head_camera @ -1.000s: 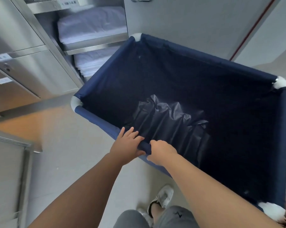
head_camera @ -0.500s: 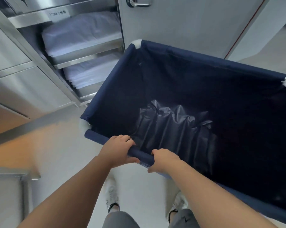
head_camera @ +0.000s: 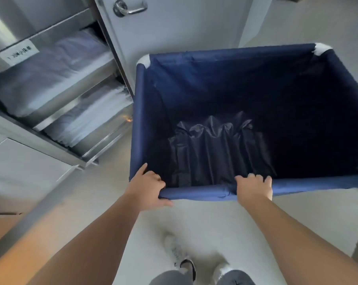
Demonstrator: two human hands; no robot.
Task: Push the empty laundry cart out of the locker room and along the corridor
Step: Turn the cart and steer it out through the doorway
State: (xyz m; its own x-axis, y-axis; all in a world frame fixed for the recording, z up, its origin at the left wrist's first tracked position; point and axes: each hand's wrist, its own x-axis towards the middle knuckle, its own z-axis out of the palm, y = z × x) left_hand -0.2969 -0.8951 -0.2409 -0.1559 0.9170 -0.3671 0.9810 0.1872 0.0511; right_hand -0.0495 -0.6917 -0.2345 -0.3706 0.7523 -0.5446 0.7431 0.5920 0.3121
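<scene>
Where the steel cabinet (head_camera: 40, 145) fills the left edge, two open shelves show stacks of folded white linen (head_camera: 50, 79), the upper stack under a white label (head_camera: 18, 52) whose print is too blurred to read. Just right of the shelves stands a pale door (head_camera: 174, 27) with a metal lever handle (head_camera: 128, 8) near its top. Below the cabinet the left hand (head_camera: 147, 187) wraps the near-left corner of the laundry cart (head_camera: 235, 75), fingers over the top of the navy rail and thumb underneath it. The cart sits on the light floor (head_camera: 215, 223) directly ahead of the person, its left side close beside the cabinet and its far rim near the door. White corner fittings (head_camera: 144, 61) show at the two far corners. Inside, the navy fabric walls drop into shadow, and a crumpled dark plastic liner (head_camera: 215, 149) lies against the near wall at the bottom; nothing else shows in the cart. Further right, the right hand (head_camera: 254, 189) grips the same near rail, fingers curled over into the cart. Both hands are well apart along the rail. Beneath the arms, white sneakers (head_camera: 179, 254) and grey trouser legs (head_camera: 202, 277) show.
</scene>
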